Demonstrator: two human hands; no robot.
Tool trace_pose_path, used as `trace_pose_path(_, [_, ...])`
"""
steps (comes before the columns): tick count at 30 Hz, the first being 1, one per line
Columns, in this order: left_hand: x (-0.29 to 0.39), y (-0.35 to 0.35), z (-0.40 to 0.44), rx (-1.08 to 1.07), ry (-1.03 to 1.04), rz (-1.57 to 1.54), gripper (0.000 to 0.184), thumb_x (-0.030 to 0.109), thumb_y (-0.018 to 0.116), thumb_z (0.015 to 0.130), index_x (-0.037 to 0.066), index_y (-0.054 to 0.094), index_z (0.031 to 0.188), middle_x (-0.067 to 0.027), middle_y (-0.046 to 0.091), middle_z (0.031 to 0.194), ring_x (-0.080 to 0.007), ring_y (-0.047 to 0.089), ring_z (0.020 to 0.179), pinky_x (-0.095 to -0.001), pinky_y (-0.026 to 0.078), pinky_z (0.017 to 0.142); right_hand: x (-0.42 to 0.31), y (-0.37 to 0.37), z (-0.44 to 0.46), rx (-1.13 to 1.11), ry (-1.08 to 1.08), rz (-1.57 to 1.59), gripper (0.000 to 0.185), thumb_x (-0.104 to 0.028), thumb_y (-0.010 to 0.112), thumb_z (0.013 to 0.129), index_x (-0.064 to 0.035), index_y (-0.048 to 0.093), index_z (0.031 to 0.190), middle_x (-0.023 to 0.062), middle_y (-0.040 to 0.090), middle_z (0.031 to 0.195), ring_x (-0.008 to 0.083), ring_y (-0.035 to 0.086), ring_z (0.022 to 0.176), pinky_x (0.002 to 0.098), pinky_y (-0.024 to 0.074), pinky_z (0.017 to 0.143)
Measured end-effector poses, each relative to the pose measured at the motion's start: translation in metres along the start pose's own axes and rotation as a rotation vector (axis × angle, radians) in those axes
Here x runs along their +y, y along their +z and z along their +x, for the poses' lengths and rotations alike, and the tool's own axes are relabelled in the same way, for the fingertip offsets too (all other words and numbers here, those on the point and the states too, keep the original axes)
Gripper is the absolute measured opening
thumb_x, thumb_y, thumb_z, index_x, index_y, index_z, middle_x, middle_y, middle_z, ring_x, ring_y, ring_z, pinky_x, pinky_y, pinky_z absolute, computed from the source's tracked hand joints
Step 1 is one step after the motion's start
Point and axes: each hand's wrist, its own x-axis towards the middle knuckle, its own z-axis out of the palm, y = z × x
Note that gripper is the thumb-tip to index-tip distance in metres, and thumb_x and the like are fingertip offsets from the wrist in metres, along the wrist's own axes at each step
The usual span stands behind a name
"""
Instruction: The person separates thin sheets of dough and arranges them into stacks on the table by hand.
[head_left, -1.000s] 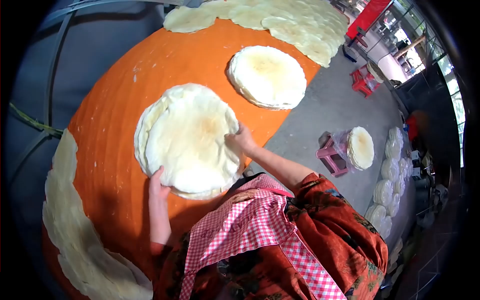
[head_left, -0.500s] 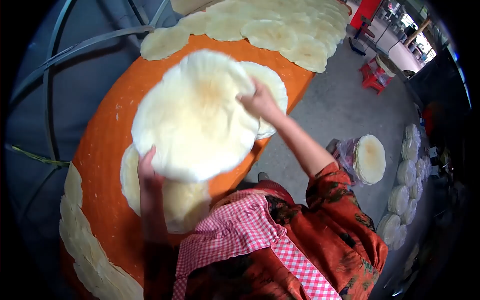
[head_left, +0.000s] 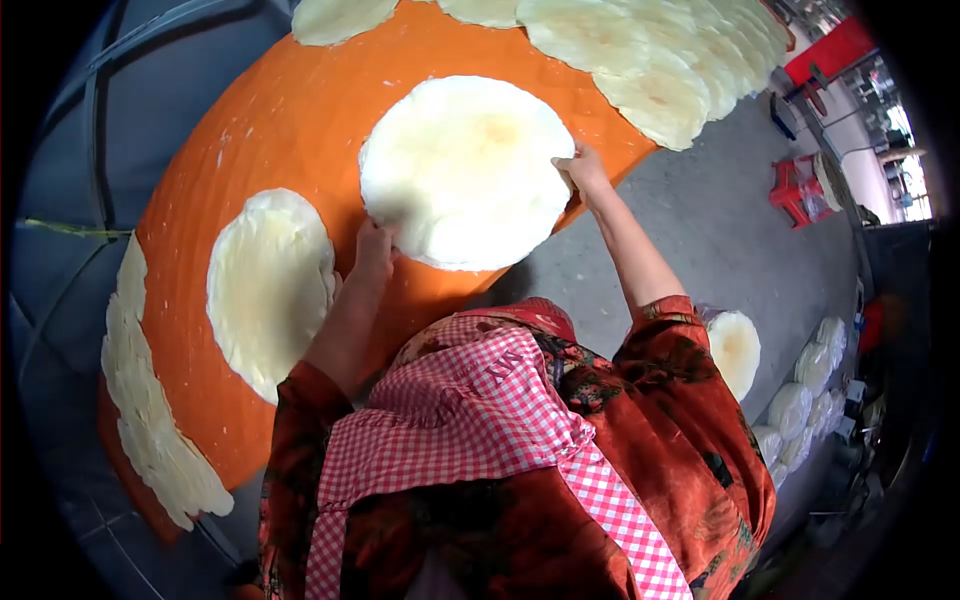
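Note:
A large round flatbread [head_left: 470, 170], pale with a faint brown patch, lies level between my two hands over the orange-covered table. My left hand [head_left: 376, 247] is closed on its lower left edge. At the right edge, my right hand [head_left: 582, 168] pinches the rim between thumb and fingers. Whether the bread rests on the table or on other bread beneath it, I cannot tell. Left of my left forearm, another round flatbread [head_left: 272, 290] lies on the cloth, with further layers showing at its right edge.
Overlapping flatbreads [head_left: 660, 60] cover the table's far end, and more [head_left: 150, 390] line its left side. The orange table [head_left: 300, 140] ends at the grey floor. A bread stack [head_left: 733, 352], bagged stacks [head_left: 790, 410] and a red stool [head_left: 795, 190] stand to the right.
The flatbread in my hands has gone from raised and tilted to lower and flatter, further right. It now covers the right-hand bread. The left bread is fully exposed. My view has shifted.

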Motion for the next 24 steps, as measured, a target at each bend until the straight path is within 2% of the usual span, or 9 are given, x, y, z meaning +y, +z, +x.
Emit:
trace_pose_path(3, [0.002, -0.009, 0.016, -0.015, 0.027, 0.177, 0.041, 0.005, 0.060, 0.077, 0.001, 0.049, 0.116, -0.0106, 0.057, 0.101, -0.0203, 0.057, 0.081, -0.0321, 0.047, 0.060, 0.014, -0.002, 0.016, 0.041, -0.161, -0.053, 0.033, 0.001, 0.065, 0.078, 0.0047, 0.056, 0.109, 0.0092, 0.064, 0.089, 0.0195, 0.063, 0.078, 0.0319, 0.0518, 0.069])
trace_pose_path(5, [0.001, 0.002, 0.002, 0.115, 0.113, 0.275, 0.043, 0.004, 0.062, 0.074, 0.000, 0.049, 0.115, -0.0135, 0.056, 0.101, -0.0247, 0.056, 0.084, -0.0362, 0.048, 0.066, 0.006, 0.000, 0.003, 0.156, -0.203, -0.540, 0.050, -0.007, 0.069, 0.074, 0.0009, 0.050, 0.119, 0.0176, 0.058, 0.112, 0.0285, 0.058, 0.100, 0.0376, 0.0482, 0.084])
trace_pose_path(8, [0.001, 0.008, -0.012, 0.458, 0.986, 1.153, 0.048, 0.003, 0.067, 0.069, 0.000, 0.051, 0.114, -0.0188, 0.054, 0.105, -0.0335, 0.053, 0.093, -0.0438, 0.045, 0.078, -0.001, 0.015, -0.021, 0.386, -0.391, -1.059, 0.069, -0.019, 0.074, 0.072, -0.0032, 0.041, 0.131, 0.0229, 0.042, 0.134, 0.0372, 0.043, 0.121, 0.0445, 0.0378, 0.098])
trace_pose_path(10, [0.008, 0.006, -0.031, 0.337, 1.218, 1.209, 0.060, 0.006, 0.070, 0.064, 0.002, 0.052, 0.121, -0.0228, 0.052, 0.115, -0.0398, 0.049, 0.104, -0.0476, 0.041, 0.087, -0.002, 0.025, -0.039, 0.383, -0.655, -1.107, 0.073, -0.024, 0.072, 0.075, -0.0063, 0.037, 0.137, 0.0221, 0.035, 0.142, 0.0385, 0.033, 0.131, 0.0500, 0.0307, 0.104])
trace_pose_path(15, [-0.010, -0.018, -0.071, 0.338, 0.983, 1.053, 0.045, 0.012, 0.070, 0.072, 0.006, 0.059, 0.114, -0.0187, 0.053, 0.116, -0.0369, 0.051, 0.105, -0.0461, 0.041, 0.091, 0.041, 0.037, -0.041, -0.061, -0.753, -1.371, 0.057, -0.037, 0.060, 0.085, -0.0153, 0.044, 0.135, 0.0141, 0.039, 0.142, 0.0306, 0.034, 0.133, 0.0580, 0.0287, 0.101])
trace_pose_path(19, [-0.147, -0.146, -0.033, 0.460, 1.140, 0.965, 0.021, 0.013, 0.066, 0.076, 0.006, 0.059, 0.094, -0.0135, 0.055, 0.092, -0.0298, 0.055, 0.082, -0.0429, 0.043, 0.075, -0.013, 0.067, -0.055, -0.024, -0.585, -0.836, 0.036, -0.022, 0.061, 0.087, -0.0009, 0.057, 0.116, 0.0214, 0.055, 0.122, 0.0357, 0.052, 0.114, 0.0417, 0.0415, 0.096])
trace_pose_path(20, [-0.041, -0.129, -0.132, 0.554, 0.714, 0.582, 0.014, 0.009, 0.061, 0.078, 0.005, 0.055, 0.090, -0.0134, 0.052, 0.086, -0.0277, 0.054, 0.075, -0.0389, 0.044, 0.068, -0.028, 0.092, -0.071, -0.051, -0.692, -0.796, 0.032, -0.018, 0.062, 0.087, 0.0007, 0.058, 0.113, 0.0178, 0.059, 0.116, 0.0303, 0.056, 0.109, 0.0378, 0.0437, 0.093])
trace_pose_path(22, [-0.097, -0.209, -0.135, 0.887, 0.660, 0.518, 0.015, 0.004, 0.056, 0.082, 0.004, 0.050, 0.096, -0.0090, 0.050, 0.083, -0.0235, 0.052, 0.076, -0.0329, 0.044, 0.063, -0.061, 0.157, -0.117, -0.204, -0.709, -0.636, 0.025, -0.013, 0.062, 0.087, 0.0009, 0.062, 0.107, 0.0133, 0.065, 0.104, 0.0234, 0.061, 0.100, 0.0330, 0.0466, 0.088])
trace_pose_path(24, [-0.069, -0.235, -0.177, 0.956, 0.305, -0.121, 0.018, 0.004, 0.056, 0.082, 0.005, 0.048, 0.098, -0.0049, 0.050, 0.084, -0.0181, 0.051, 0.074, -0.0282, 0.044, 0.062, -0.047, 0.228, -0.150, -0.561, -0.834, -0.631, 0.025, -0.012, 0.064, 0.083, -0.0008, 0.062, 0.106, 0.0132, 0.065, 0.104, 0.0241, 0.061, 0.100, 0.0339, 0.0475, 0.087])
